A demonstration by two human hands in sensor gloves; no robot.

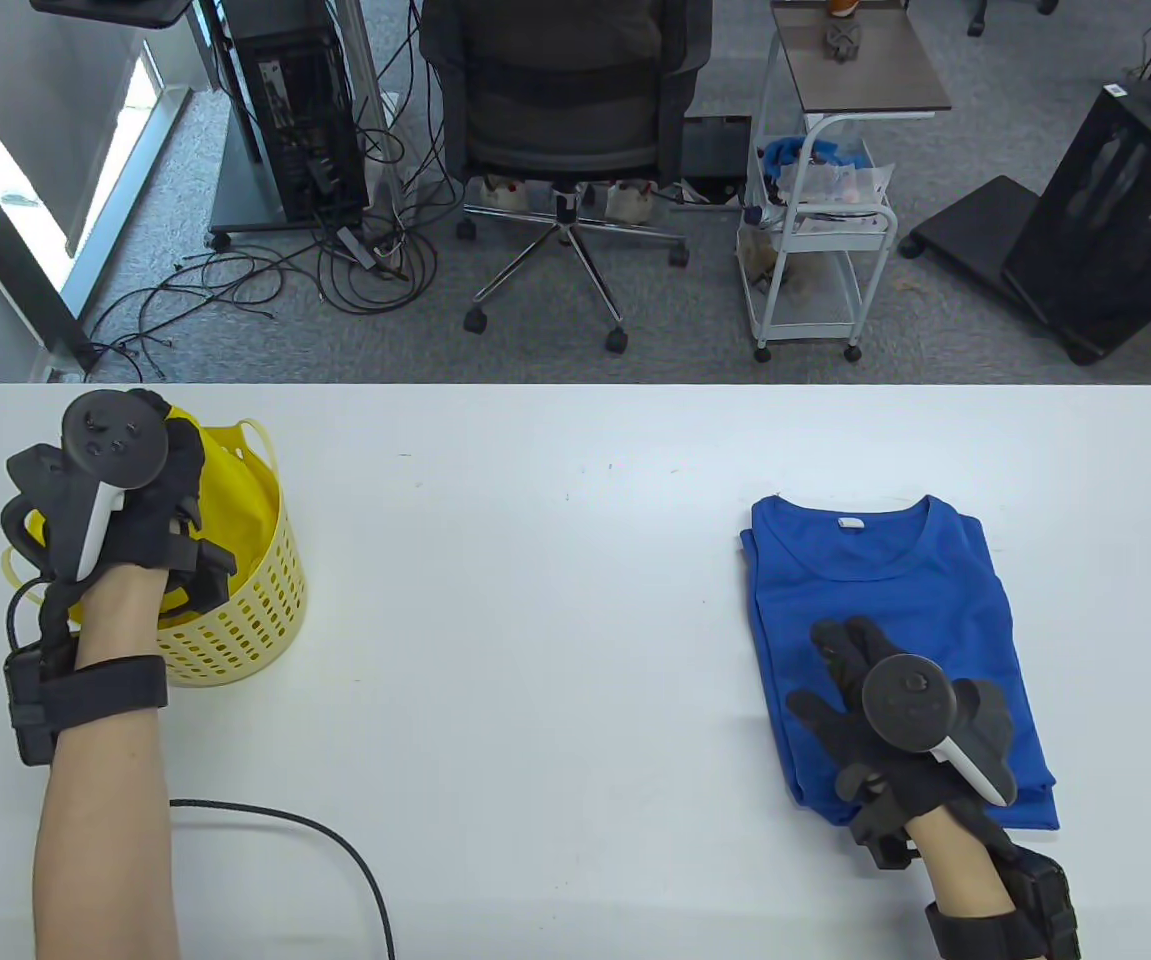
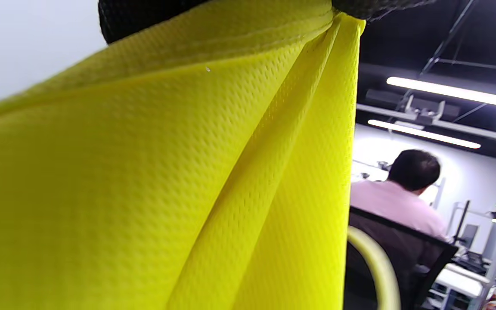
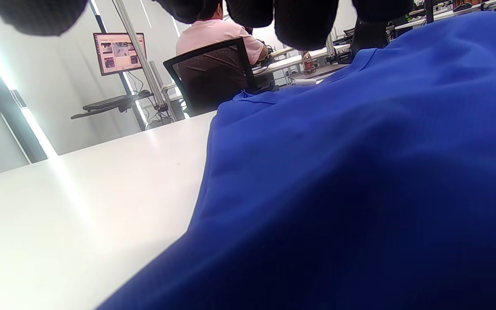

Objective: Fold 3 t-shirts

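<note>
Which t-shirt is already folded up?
The blue t-shirt, lying flat under the right hand. The yellow t-shirt is bunched in the left hand, over the basket.

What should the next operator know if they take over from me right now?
Left hand: over the yellow basket, gripping a yellow t-shirt that is bunched in its fingers.
Right hand: fingers spread flat on the blue t-shirt.
Done: the blue t-shirt lies folded, collar up, on the table's right side.
Left: take the yellow t-shirt out and fold it. A third shirt is not visible; it may be in the basket.
</note>
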